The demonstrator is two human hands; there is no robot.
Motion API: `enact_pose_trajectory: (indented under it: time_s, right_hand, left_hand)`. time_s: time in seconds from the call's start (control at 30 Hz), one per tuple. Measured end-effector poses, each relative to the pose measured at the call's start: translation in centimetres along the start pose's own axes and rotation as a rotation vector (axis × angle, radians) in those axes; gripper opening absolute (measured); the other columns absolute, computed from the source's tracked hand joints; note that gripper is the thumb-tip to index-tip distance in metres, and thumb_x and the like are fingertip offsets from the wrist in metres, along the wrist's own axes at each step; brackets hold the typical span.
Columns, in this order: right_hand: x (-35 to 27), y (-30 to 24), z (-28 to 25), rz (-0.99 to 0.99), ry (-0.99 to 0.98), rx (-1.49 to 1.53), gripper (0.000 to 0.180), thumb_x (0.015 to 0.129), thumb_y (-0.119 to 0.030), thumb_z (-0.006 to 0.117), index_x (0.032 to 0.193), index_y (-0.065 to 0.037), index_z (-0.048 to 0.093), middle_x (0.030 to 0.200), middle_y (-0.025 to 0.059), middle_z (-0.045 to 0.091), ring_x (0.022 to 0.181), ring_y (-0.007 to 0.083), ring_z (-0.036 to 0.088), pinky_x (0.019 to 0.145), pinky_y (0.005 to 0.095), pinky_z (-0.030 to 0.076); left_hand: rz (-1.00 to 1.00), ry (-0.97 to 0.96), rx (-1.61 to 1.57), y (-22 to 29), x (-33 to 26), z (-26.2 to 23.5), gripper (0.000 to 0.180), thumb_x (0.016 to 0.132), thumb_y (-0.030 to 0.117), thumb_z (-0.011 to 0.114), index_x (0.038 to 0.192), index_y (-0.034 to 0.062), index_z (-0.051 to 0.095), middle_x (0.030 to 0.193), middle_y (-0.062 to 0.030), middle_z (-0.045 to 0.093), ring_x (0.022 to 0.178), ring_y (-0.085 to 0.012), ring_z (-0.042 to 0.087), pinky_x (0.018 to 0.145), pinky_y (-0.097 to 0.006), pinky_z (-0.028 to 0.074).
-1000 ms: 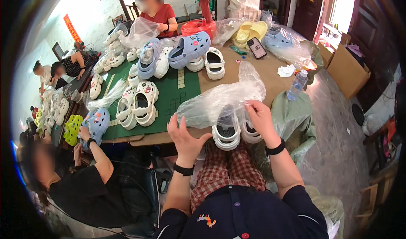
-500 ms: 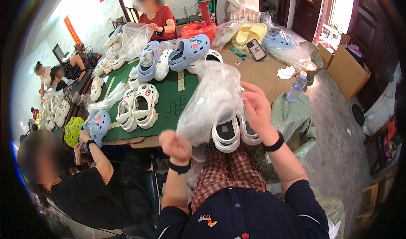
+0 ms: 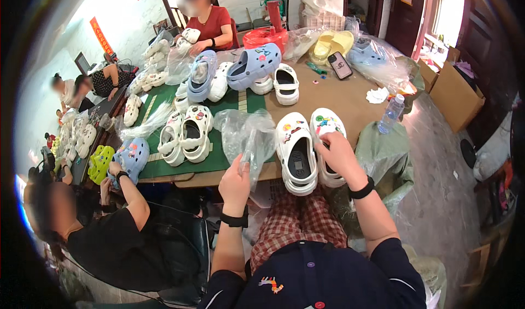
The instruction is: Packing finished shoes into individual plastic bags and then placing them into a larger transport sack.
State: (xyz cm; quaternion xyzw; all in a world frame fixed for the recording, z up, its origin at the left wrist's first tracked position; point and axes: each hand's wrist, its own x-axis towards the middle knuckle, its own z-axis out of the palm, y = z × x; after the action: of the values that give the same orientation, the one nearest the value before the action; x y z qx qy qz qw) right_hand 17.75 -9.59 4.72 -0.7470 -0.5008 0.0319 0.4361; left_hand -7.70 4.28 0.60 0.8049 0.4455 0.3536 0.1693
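A pair of white clogs with colourful charms stands on the table edge in front of me: the left clog [image 3: 296, 164] and the right clog [image 3: 328, 120]. My left hand [image 3: 235, 182] pinches the lower end of a clear plastic bag [image 3: 247, 136], which hangs crumpled beside the left clog. Over the opening of the right clog, my right hand [image 3: 340, 157] has its curled fingers on the upper and covers part of it. Another pair of white clogs [image 3: 188, 136] with charms sits further left on a green mat [image 3: 229, 150].
Blue clogs [image 3: 254, 67] and a white clog [image 3: 286, 85] stand beyond. At the right lie yellow slippers [image 3: 330, 46], a phone [image 3: 340, 65], crumpled tissue [image 3: 377, 95] and a bottle [image 3: 390, 115]. A co-worker at my left handles a blue clog [image 3: 131, 158]; another person [image 3: 210, 27] sits opposite.
The plastic bag has come off the white clogs and moved left in my left hand, uncovering their charms. My right hand has lowered onto the right clog. The person opposite has lifted a white clog.
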Motion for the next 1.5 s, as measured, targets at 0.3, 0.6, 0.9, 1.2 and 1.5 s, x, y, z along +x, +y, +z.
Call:
enact_pose_trajectory:
  time_s: [0.3,0.6,0.9,1.2,1.5]
  right_hand:
    - [-0.2,-2.4,-0.2,0.217,-0.164,-0.231,0.048,0.081,-0.037,0.068,0.092,0.008,0.056,0.092,0.0275,0.061,0.088,0.0401,0.060,0.077,0.0424,0.048]
    - [1.7,-0.2,2.2,0.374,-0.211,-0.263,0.077,0.072,-0.052,0.070,0.108,0.014,0.055,0.105,0.0291,0.063,0.096,0.0393,0.063,0.085,0.0424,0.050]
    - [1.7,1.8,2.8,0.334,-0.166,-0.269,0.039,0.081,-0.026,0.051,0.090,0.010,0.064,0.093,0.0307,0.063,0.092,0.0427,0.062,0.084,0.0468,0.047]
    - [-4.6,7.2,-4.0,0.403,0.089,0.350,0.021,0.080,-0.014,0.050,0.081,0.005,0.060,0.072,0.0082,0.063,0.066,0.0166,0.059,0.060,0.0326,0.046]
    - [-11.4,1.3,-10.5,0.469,0.012,1.259,0.031,0.090,-0.010,0.052,0.115,0.006,0.060,0.106,0.0162,0.067,0.088,0.0217,0.068,0.078,0.0336,0.056]
  left_hand:
    - [0.015,0.012,-0.264,-0.1,-0.9,0.6,0.045,0.099,0.036,0.043,0.131,0.0054,0.053,0.108,-0.0201,0.065,0.097,-0.0335,0.065,0.082,-0.038,0.050]
    - [0.129,0.092,-0.706,-4.3,-3.4,5.6,0.045,0.100,0.027,0.043,0.129,-0.0065,0.050,0.127,-0.0201,0.057,0.115,-0.0300,0.057,0.097,-0.035,0.042]
    - [0.332,0.280,0.200,-0.9,-2.8,3.0,0.070,0.073,0.008,0.066,0.138,0.0051,0.040,0.109,-0.0174,0.049,0.097,-0.0343,0.052,0.085,-0.041,0.044]
    - [0.233,0.081,0.000,0.1,0.6,5.0,0.036,0.077,0.010,0.064,0.113,0.0128,0.062,0.085,-0.0115,0.055,0.080,-0.0326,0.057,0.069,-0.044,0.048]
    - [0.600,-0.156,0.002,7.9,5.8,3.5,0.029,0.084,0.012,0.059,0.112,0.0156,0.063,0.084,-0.0100,0.053,0.080,-0.0315,0.057,0.068,-0.043,0.048]
